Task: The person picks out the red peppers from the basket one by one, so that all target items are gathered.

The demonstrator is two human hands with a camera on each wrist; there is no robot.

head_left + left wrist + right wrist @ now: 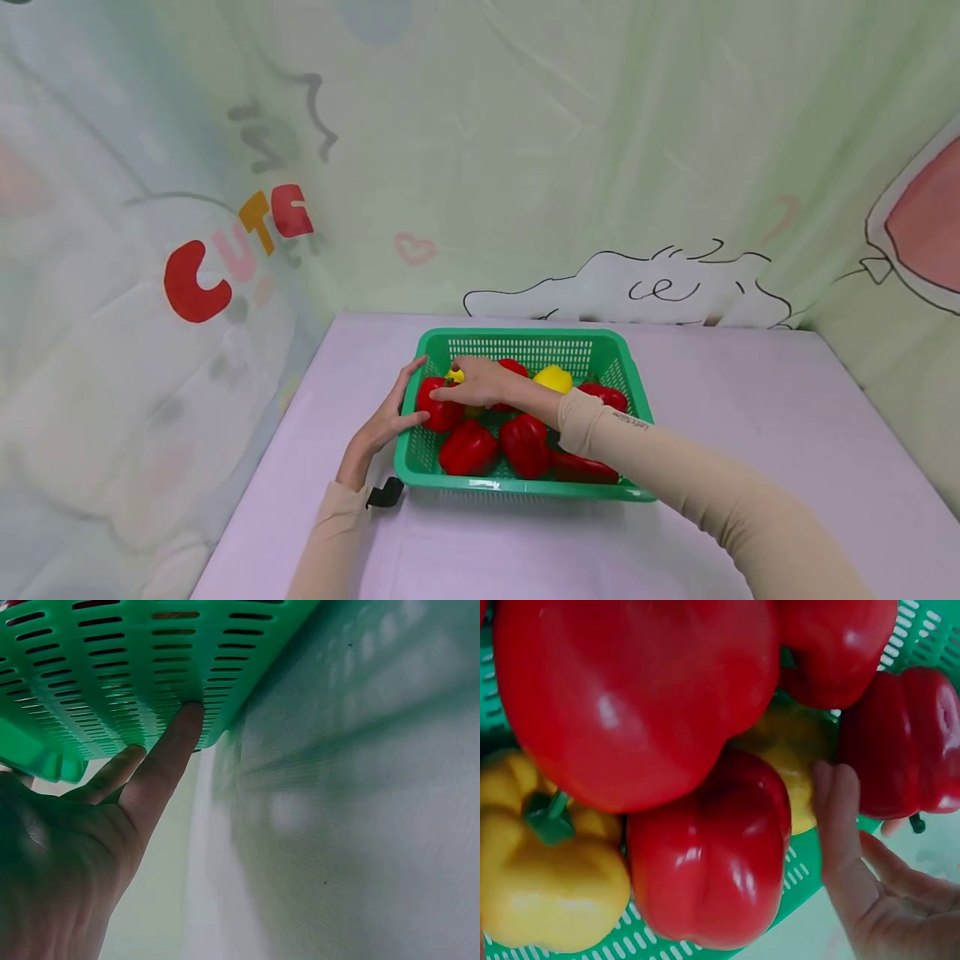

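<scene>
Basket [525, 333] is presumably being steadied by your left hand [378, 427], fingers spreading at nine o'clock; your right hand [483, 383] is touching the adjacent red pepper [442, 416], grip indeterminable.

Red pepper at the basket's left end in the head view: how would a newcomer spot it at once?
Find the green basket on the pale table. Look just inside its left end, beside the left grip. The red pepper there, partly covered by the thumb of the right grip, is the leftmost red one and the only one between both grips.
</scene>
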